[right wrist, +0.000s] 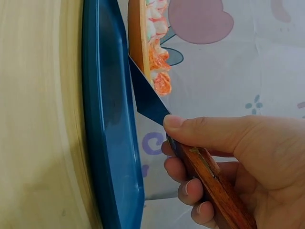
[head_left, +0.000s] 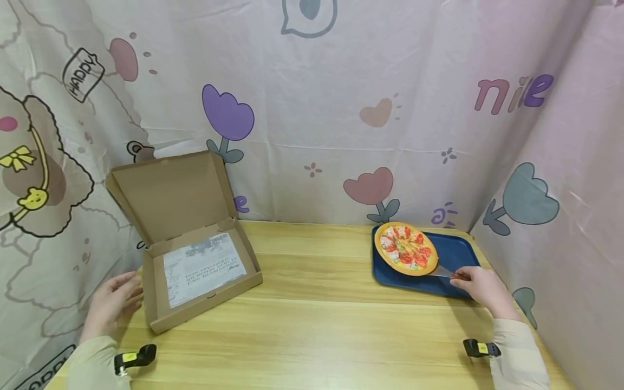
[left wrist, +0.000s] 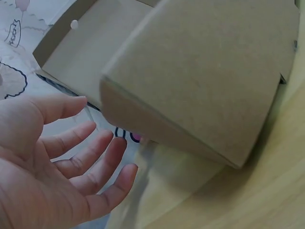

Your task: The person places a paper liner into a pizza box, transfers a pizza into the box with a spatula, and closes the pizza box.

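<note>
At the right, my right hand [head_left: 480, 287] grips the wooden handle [right wrist: 209, 179] of a pizza server, thumb along its top. The server's metal blade [right wrist: 147, 98] runs under a toy-like pizza [head_left: 404, 248] with red and white toppings. In the right wrist view the pizza [right wrist: 143, 47] rides on the blade above the blue tray [right wrist: 112, 143]. My left hand [head_left: 111, 304] is beside the left wall of an open cardboard pizza box [head_left: 214, 300], fingers loosely bent and holding nothing. The left wrist view shows a gap between those fingers [left wrist: 102, 157] and the box [left wrist: 200, 76].
The box lid [head_left: 173, 197] stands raised at the back, and a printed sheet [head_left: 205, 268] lies on the box floor. Both box and tray stand on a wooden table [head_left: 312, 325]. A patterned curtain [head_left: 302, 108] hangs behind the table and along both sides.
</note>
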The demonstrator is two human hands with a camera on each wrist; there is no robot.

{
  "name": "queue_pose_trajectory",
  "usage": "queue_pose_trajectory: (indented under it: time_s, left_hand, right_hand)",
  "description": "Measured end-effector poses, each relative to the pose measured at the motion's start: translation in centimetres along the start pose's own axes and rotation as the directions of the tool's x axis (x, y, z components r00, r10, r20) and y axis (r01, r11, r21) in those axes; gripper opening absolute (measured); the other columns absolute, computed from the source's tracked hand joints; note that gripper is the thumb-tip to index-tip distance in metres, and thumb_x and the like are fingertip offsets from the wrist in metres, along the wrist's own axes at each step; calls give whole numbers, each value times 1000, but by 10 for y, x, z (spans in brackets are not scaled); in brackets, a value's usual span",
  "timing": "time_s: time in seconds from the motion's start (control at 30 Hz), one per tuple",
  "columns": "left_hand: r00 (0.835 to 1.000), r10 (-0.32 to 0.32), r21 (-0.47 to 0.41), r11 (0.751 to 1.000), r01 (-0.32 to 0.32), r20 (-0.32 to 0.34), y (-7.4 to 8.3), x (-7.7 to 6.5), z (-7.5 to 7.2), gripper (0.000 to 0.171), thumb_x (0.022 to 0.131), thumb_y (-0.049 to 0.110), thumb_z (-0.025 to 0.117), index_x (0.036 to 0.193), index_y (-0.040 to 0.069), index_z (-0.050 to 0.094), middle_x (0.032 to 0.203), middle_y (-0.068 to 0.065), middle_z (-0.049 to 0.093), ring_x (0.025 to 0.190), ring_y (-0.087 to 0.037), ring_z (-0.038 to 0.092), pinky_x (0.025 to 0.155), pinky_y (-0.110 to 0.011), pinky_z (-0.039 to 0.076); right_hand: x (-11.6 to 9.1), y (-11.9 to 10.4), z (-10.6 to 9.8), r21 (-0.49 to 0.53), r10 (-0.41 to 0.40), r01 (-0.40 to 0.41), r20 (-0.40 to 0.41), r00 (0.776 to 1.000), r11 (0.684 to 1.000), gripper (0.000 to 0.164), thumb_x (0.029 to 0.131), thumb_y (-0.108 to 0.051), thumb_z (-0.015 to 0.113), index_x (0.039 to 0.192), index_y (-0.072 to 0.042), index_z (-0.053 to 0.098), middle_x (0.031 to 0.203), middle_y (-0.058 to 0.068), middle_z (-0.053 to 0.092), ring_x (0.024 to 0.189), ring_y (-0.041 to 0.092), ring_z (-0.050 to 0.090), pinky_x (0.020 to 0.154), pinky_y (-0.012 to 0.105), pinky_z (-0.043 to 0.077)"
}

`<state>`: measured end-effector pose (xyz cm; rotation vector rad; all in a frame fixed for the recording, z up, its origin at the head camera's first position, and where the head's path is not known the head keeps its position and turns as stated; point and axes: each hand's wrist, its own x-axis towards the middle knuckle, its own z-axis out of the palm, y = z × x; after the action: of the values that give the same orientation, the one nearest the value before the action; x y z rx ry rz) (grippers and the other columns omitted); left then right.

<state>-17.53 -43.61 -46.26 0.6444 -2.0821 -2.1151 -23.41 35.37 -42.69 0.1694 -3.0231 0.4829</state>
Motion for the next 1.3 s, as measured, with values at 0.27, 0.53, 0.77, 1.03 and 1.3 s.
queue_pose_trajectory:
  time_s: [0.27, 0.53, 0.77, 1.03, 1.3]
  left_hand:
    - [996, -16, 157, 988, 1, 93, -6, 10, -3, 87, 96, 35, 61, 158, 10, 5, 83, 35, 54, 79, 12, 57, 70, -15, 54]
    - [978, -4, 140, 990, -26, 207, -11, 14, -7, 89, 98, 27, 60, 154, 0, -3, 90, 37, 47, 85, 16, 53, 74, -10, 50]
    - [973, -1, 197, 979, -45, 230, -18, 16, -8, 88, 99, 30, 57, 154, -2, -4, 101, 34, 43, 85, 18, 51, 76, -7, 47]
    - [965, 39, 182, 979, -88, 258, -26, 20, -14, 84, 101, 27, 53, 153, -3, -5, 128, 14, 36, 89, 23, 46, 77, -4, 45]
    - [964, 18, 175, 982, -67, 264, -25, 19, -16, 85, 101, 29, 53, 154, 0, -6, 127, 17, 34, 89, 22, 46, 77, -4, 44]
  right_hand:
    - [-1, -3, -4, -5, -20, 20, 17, 1000, 1000, 15, 87, -18, 72, 89, -3, 71, 80, 5, 69, 71, 18, 58, 63, 36, 49]
    - [-3, -7, -9, 9, -27, 26, 43, 999, 1000, 18, 87, -20, 72, 91, -4, 72, 83, 6, 71, 74, 18, 60, 66, 41, 53]
    - [-1, -7, -11, 28, -57, 56, 58, 997, 998, 17, 88, -20, 71, 92, -3, 72, 84, 5, 71, 73, 15, 60, 66, 38, 54]
    - [12, -14, -20, 32, -100, 98, 68, 993, 995, 20, 88, -22, 71, 94, -2, 72, 86, 7, 71, 74, 17, 61, 67, 43, 56]
    - [28, -24, -28, 19, -142, 141, 70, 987, 990, 17, 87, -22, 72, 92, -6, 73, 83, 3, 70, 71, 14, 58, 64, 37, 55]
